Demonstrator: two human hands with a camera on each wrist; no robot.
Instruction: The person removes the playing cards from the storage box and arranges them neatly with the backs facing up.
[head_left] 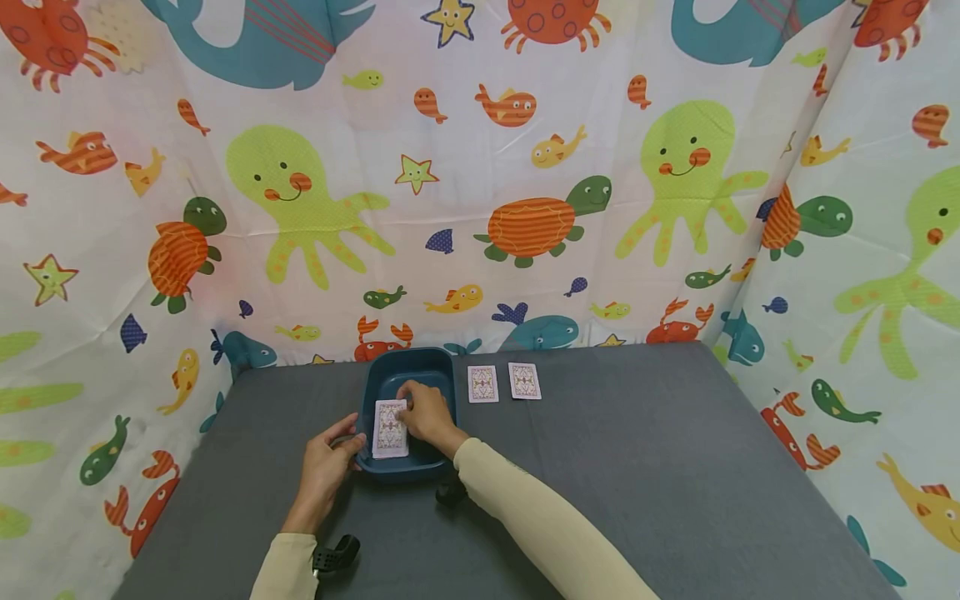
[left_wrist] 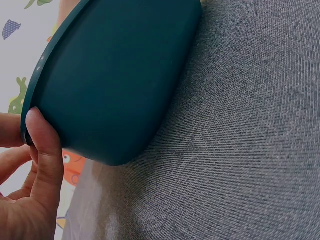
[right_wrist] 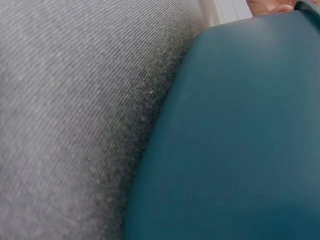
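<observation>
A dark teal plastic bin [head_left: 414, 476] stands on the grey table, with a stack of patterned playing cards [head_left: 389, 433] inside, backs up. My left hand [head_left: 324, 467] pinches the bin's near-left rim; in the left wrist view its thumb [left_wrist: 46, 145] lies against the outside wall. My right hand [head_left: 430, 414] reaches over the bin with curled fingers and pinches a playing card at the stack's right edge. Its fingertips are partly hidden. The right wrist view shows mostly the bin's outer wall [right_wrist: 230, 130].
Two playing cards lie backs up to the right of the bin: one close by [head_left: 483, 384], another [head_left: 525, 381] farther right. A curtain [head_left: 450, 225] printed with sea animals hangs behind the grey table [head_left: 637, 467] and along its sides.
</observation>
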